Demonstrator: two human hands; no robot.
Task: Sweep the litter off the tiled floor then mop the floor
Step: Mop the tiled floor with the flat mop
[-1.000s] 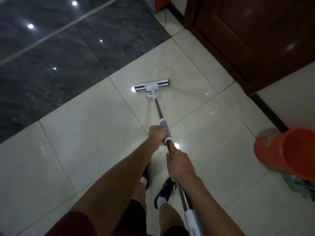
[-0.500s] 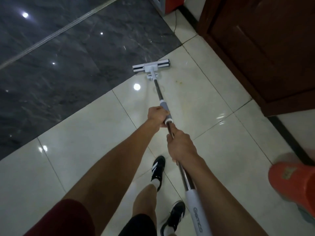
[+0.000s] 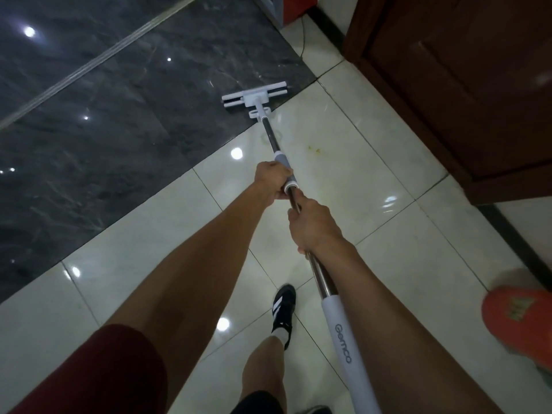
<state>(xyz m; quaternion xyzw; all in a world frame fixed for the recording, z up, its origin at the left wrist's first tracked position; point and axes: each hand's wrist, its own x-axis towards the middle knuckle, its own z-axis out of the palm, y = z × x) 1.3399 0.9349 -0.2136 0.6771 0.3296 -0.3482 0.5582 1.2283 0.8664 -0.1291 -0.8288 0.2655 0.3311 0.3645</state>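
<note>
Near the bottom edge my view cuts off one white mop (image 3: pixel 340 333) grip, lettered but hard to read, and the far shoe is mostly hidden. I count two hands on the pole: my left hand (image 3: pixel 273 182) clenched around the grey collar, my right hand (image 3: pixel 313 227) clenched on the steel shaft just behind it. One mop head (image 3: pixel 254 97) lies flat, far ahead, across the seam between dark marble (image 3: pixel 119 115) and the pale tiled floor (image 3: pixel 343 180). One orange bucket (image 3: pixel 519 321) at right is blurred and cropped; one faint yellowish stain (image 3: pixel 315 150) sits beside the pole.
</note>
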